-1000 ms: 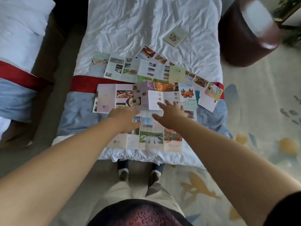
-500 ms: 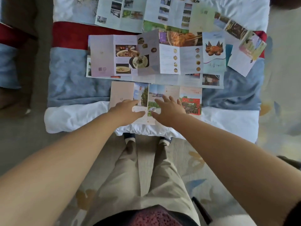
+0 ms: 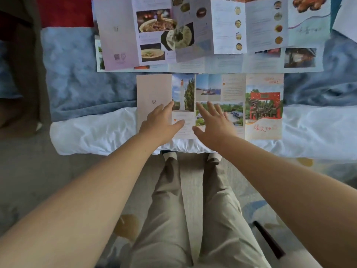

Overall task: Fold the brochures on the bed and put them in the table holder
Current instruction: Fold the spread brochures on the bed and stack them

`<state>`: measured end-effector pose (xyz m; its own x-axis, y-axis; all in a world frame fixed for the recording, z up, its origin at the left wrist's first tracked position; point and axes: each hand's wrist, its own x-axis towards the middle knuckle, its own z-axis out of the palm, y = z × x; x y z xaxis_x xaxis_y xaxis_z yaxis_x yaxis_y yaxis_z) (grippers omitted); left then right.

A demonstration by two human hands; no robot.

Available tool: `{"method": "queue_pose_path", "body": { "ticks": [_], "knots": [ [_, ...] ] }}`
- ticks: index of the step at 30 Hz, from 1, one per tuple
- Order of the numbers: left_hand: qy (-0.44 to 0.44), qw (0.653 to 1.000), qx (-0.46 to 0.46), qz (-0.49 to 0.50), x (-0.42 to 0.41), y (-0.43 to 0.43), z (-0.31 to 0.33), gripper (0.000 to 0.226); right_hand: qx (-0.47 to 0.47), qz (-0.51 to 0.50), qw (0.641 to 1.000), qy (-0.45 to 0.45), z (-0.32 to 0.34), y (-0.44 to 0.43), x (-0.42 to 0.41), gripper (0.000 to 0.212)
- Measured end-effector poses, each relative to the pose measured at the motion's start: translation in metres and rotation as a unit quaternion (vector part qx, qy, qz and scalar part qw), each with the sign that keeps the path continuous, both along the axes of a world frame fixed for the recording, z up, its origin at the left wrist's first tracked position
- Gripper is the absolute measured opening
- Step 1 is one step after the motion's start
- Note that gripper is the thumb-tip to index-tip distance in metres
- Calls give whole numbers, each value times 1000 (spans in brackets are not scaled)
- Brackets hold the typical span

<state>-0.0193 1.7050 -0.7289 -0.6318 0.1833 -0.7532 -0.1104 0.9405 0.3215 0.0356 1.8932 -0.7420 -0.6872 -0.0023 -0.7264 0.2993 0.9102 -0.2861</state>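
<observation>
Fingers of both hands are spread flat and grasp nothing; the left hand (image 3: 161,123) and right hand (image 3: 213,124) are laid on the unfolded scenic brochure (image 3: 264,105), which is spread at the near edge of the bed (image 3: 92,130), below food brochures (image 3: 228,26).

Patterned carpet (image 3: 251,206); white-sheeted bed (image 3: 96,136); blue blanket (image 3: 81,78)
</observation>
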Motion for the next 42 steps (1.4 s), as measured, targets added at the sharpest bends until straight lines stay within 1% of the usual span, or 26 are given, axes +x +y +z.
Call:
{"method": "queue_pose_path", "body": {
  "ticks": [3,8,13,16,18,21,24,27,30,34,42],
  "knots": [
    [3,1000,8,10,2,-8,-16,80,0,-5,1000,6,-17,-3,5,78],
    [55,996,-70,-24,6,-20,-41,91,24,-7,1000,11,-41,-5,10,76],
    [93,990,-98,44,13,-18,-59,108,41,-14,998,51,-53,-10,12,76],
    [93,988,-88,80,20,-14,-65,116,77,-10,994,76,-57,-12,16,80],
    [101,988,-81,85,23,-13,-70,120,112,-13,989,91,-60,-9,18,84],
    [120,984,-94,90,29,-12,-76,125,152,-16,985,86,-64,-1,23,88],
    [123,981,-102,112,34,-10,-82,129,151,-28,985,74,-69,8,29,89],
    [110,982,-87,126,33,-9,-88,126,128,-33,989,69,-74,16,33,90],
    [126,979,-97,129,30,-8,-91,119,101,-43,991,72,-79,18,35,90],
    [144,975,-97,136,33,-6,-92,111,94,-44,991,81,-86,18,37,89],
    [188,973,-47,123,51,7,-85,100,81,-32,990,111,-95,19,45,83]
  ]
}}
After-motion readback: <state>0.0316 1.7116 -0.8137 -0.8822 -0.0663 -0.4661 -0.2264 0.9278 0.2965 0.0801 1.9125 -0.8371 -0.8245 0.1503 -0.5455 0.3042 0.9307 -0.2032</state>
